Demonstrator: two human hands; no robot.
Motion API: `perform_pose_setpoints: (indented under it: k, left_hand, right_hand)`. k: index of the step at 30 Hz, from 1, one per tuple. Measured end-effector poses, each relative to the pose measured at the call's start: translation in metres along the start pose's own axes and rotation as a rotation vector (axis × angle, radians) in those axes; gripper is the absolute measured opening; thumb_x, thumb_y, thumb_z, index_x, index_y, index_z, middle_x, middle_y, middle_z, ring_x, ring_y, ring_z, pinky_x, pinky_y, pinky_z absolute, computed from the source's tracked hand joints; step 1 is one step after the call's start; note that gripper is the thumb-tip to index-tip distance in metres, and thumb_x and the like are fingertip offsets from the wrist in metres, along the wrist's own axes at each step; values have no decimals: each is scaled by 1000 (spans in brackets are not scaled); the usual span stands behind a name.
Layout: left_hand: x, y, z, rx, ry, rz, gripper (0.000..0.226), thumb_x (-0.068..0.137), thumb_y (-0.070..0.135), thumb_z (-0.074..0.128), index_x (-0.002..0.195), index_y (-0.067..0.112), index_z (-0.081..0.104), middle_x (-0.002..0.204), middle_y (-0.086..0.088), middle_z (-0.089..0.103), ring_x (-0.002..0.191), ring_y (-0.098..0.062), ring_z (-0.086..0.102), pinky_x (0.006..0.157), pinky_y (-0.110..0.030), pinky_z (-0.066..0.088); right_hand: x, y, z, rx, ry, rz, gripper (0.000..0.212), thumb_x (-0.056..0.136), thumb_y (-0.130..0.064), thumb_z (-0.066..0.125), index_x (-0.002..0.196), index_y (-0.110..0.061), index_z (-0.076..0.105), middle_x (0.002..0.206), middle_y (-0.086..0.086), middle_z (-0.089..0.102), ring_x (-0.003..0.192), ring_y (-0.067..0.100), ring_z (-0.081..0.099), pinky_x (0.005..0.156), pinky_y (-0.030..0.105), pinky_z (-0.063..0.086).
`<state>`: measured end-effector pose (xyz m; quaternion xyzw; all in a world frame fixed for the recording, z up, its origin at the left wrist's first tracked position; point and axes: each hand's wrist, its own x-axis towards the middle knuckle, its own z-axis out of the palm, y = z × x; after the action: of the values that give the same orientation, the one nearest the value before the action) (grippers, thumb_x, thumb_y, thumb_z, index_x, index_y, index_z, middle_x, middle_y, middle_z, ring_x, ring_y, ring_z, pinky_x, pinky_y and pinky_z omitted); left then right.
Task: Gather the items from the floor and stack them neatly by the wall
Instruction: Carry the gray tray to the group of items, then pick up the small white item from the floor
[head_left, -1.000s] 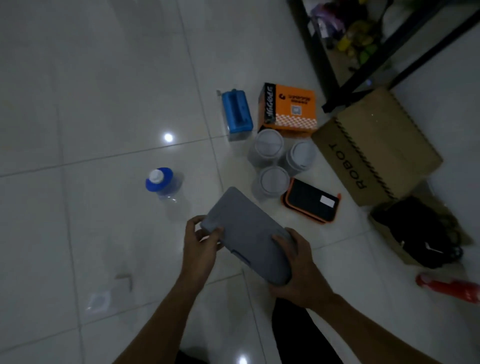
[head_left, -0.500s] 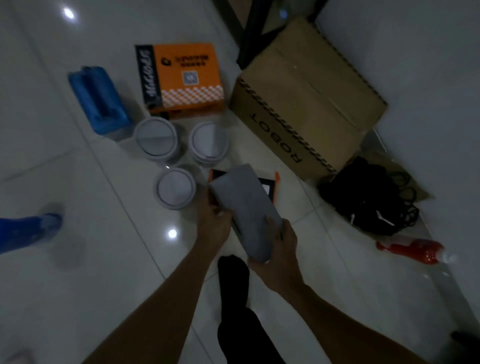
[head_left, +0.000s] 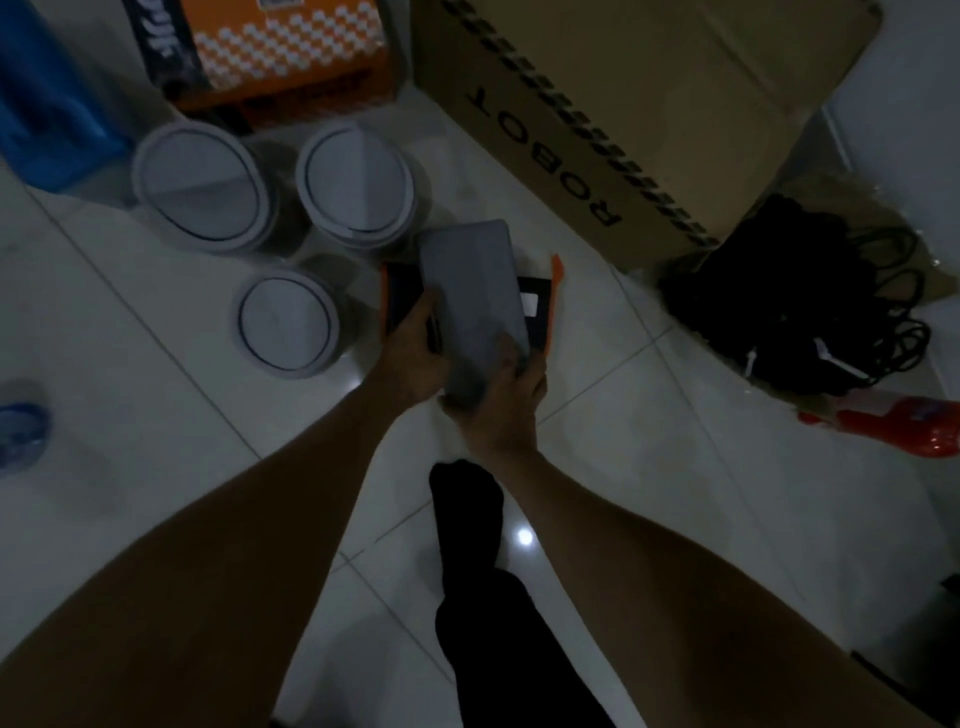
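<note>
Both my left hand (head_left: 415, 353) and right hand (head_left: 506, 395) grip the grey case (head_left: 475, 296) above the orange-edged black case (head_left: 540, 312), near the cardboard box (head_left: 649, 104). I judge the gathering well along; the blue-capped bottle (head_left: 21, 434) lies apart, uncollected.

Flat black orange-rimmed case (head_left: 540, 312): mostly covered by the flat grey rectangular pouch (head_left: 475, 296).
Orange printed carton (head_left: 291, 57), blue plastic block (head_left: 47, 104), brown "ROBOT" cardboard box (head_left: 649, 93): cut by the frame's edges.
Blue-capped clear bottle (head_left: 21, 431): blurred, cropped at left.
Left fingers (head_left: 423, 317): partly hidden under the pouch.
</note>
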<state>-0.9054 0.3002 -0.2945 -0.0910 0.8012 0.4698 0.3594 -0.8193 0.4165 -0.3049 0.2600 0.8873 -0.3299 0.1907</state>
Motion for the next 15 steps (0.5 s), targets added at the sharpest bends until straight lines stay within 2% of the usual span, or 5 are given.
perform_pose_setpoints:
  k: [3, 6, 9, 12, 15]
  left_hand:
    - [-22, -8, -5, -58, -79, 62, 65, 88, 2, 67, 145, 20, 42, 137, -1, 56, 122, -11, 57, 103, -31, 48]
    - [-47, -16, -12, -126, -61, 111, 57, 92, 1, 64, 139, 25, 42, 129, 15, 51, 104, 17, 50, 93, -6, 42]
    - [-77, -33, -20, -111, -41, 59, 52, 95, 2, 58, 143, 15, 45, 133, 6, 48, 118, -2, 44, 92, 2, 30]
    - [-116, -58, -31, -117, -3, 30, 50, 94, 6, 60, 142, 12, 48, 140, -3, 50, 122, -7, 42, 101, -7, 25]
    - [-166, -90, -46, -154, 145, 17, 46, 89, 5, 65, 134, 10, 57, 133, -7, 57, 123, -15, 51, 106, -11, 30]
  right_hand:
    - [-2, 2, -2, 11, -70, 17, 107, 73, -37, 85, 156, -27, 19, 158, 11, 10, 142, 35, 22, 114, 45, 37]
    - [-14, 3, -10, -68, -124, -37, 99, 77, -32, 83, 156, -18, 25, 159, 15, 15, 145, 35, 21, 117, 43, 31]
    - [-34, -3, -17, -187, -124, -127, 96, 78, -31, 82, 156, -18, 27, 158, 17, 18, 145, 35, 20, 116, 46, 28]
    - [-60, -21, -11, -263, -157, -262, 87, 83, -32, 78, 155, -16, 31, 158, 18, 21, 146, 35, 21, 119, 52, 28]
    - [-94, -42, 9, -337, -249, -415, 80, 86, -31, 74, 153, -18, 34, 160, 17, 20, 148, 31, 18, 118, 49, 30]
